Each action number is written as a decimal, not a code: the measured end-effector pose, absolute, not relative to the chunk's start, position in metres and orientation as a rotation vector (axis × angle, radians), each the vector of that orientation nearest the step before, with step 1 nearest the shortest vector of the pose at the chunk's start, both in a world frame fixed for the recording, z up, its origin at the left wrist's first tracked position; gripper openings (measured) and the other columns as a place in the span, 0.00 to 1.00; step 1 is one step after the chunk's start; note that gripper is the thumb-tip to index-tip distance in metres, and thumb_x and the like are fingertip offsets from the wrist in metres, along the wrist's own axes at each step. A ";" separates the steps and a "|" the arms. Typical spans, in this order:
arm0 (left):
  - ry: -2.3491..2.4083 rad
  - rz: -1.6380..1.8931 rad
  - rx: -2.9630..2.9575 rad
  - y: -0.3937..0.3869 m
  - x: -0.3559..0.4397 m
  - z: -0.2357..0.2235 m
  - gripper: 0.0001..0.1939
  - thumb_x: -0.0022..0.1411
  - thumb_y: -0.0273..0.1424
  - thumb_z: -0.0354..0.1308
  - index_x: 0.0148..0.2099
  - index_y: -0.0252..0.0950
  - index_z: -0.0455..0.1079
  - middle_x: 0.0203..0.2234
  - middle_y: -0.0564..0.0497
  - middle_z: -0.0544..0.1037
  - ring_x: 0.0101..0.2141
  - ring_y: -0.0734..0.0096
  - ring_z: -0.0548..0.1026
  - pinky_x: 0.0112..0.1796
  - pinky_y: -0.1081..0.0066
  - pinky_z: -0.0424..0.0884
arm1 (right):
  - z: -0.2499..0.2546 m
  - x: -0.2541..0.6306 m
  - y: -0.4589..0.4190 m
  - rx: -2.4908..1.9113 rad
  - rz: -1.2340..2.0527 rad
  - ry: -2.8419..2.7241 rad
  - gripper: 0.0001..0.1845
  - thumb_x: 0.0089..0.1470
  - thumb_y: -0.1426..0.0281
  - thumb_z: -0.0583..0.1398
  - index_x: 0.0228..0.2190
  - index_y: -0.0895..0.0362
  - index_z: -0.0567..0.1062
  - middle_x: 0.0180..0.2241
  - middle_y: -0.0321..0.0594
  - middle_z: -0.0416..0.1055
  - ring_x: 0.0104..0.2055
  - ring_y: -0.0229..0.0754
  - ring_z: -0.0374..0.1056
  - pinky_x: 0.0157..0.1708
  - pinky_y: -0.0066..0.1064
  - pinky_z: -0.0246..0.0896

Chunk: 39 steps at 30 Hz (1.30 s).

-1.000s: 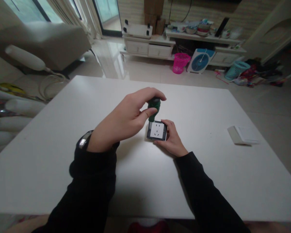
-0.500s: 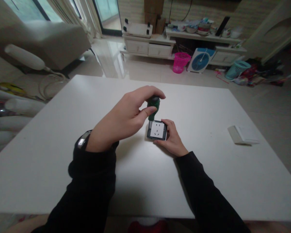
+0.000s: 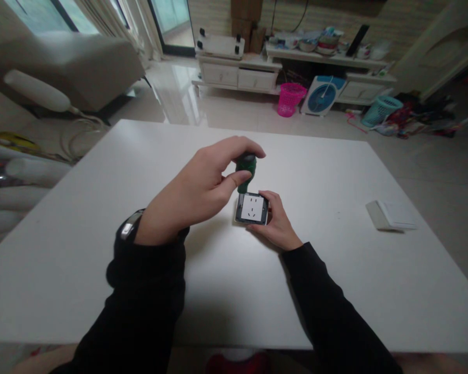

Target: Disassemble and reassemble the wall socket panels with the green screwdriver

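My left hand (image 3: 205, 187) is closed around the green handle of a screwdriver (image 3: 246, 169), which stands nearly upright with a dark cap at its top. Its lower end meets the upper left edge of a wall socket (image 3: 252, 208), and the shaft and tip cannot be made out. The socket has a white face with slots and a dark frame around it, and it rests on the white table (image 3: 226, 285). From the right side, my right hand (image 3: 276, 221) grips the socket, with fingers at its far edge and thumb at its near edge.
On the table's right side lie white cover plates (image 3: 392, 215), one leaning on the other. Beyond the far edge are a pink basket (image 3: 290, 99), a blue box fan (image 3: 322, 96) and a white cabinet (image 3: 237, 75). White rolls (image 3: 19, 169) stand off to the left.
Both hands, the screwdriver and the socket keep almost the same places. The whole view has shifted very slightly.
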<state>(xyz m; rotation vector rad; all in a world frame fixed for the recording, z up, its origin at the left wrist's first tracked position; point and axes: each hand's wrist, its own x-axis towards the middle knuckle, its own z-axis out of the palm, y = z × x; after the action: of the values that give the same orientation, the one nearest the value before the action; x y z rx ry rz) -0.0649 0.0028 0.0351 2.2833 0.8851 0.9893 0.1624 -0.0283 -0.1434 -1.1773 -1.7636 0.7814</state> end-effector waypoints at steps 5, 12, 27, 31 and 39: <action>0.894 0.995 2.277 0.002 -0.064 0.035 0.18 0.65 0.22 0.55 0.55 0.38 0.74 0.46 0.45 0.80 0.45 0.58 0.79 0.47 0.56 0.79 | -0.142 0.161 -0.028 -1.174 0.766 -1.754 0.49 0.41 0.73 0.73 0.62 0.42 0.63 0.62 0.44 0.59 0.65 0.59 0.60 0.63 0.59 0.64; 0.901 0.997 2.276 0.002 -0.062 0.035 0.18 0.65 0.22 0.55 0.55 0.38 0.73 0.46 0.45 0.79 0.46 0.58 0.79 0.47 0.58 0.79 | -0.140 0.161 -0.028 -1.183 0.754 -1.767 0.49 0.41 0.73 0.73 0.61 0.41 0.63 0.62 0.43 0.59 0.65 0.59 0.59 0.63 0.59 0.63; 0.875 0.911 2.285 -0.002 -0.063 0.039 0.18 0.66 0.22 0.53 0.55 0.38 0.73 0.47 0.46 0.79 0.47 0.61 0.78 0.48 0.60 0.78 | -0.146 0.163 -0.026 -1.157 0.751 -1.765 0.50 0.41 0.71 0.74 0.62 0.41 0.63 0.61 0.43 0.59 0.65 0.58 0.60 0.63 0.58 0.63; 0.888 0.895 2.283 -0.002 -0.062 0.039 0.15 0.68 0.24 0.53 0.54 0.38 0.73 0.47 0.47 0.79 0.45 0.64 0.78 0.47 0.62 0.77 | -0.147 0.163 -0.026 -1.162 0.741 -1.763 0.49 0.41 0.69 0.75 0.62 0.42 0.63 0.61 0.43 0.59 0.65 0.58 0.60 0.64 0.58 0.62; 0.909 0.969 2.382 0.005 -0.056 0.034 0.12 0.67 0.34 0.62 0.52 0.39 0.76 0.46 0.46 0.76 0.44 0.61 0.76 0.44 0.61 0.77 | -0.142 0.160 -0.027 -1.225 0.715 -1.767 0.48 0.39 0.66 0.76 0.60 0.45 0.65 0.59 0.45 0.62 0.62 0.58 0.62 0.64 0.57 0.61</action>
<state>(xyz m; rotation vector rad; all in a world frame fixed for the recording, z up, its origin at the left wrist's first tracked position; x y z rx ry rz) -0.0559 0.0049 0.0341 2.3820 0.9086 0.9692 0.1604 -0.0270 -0.1416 -1.2250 -1.7673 0.7152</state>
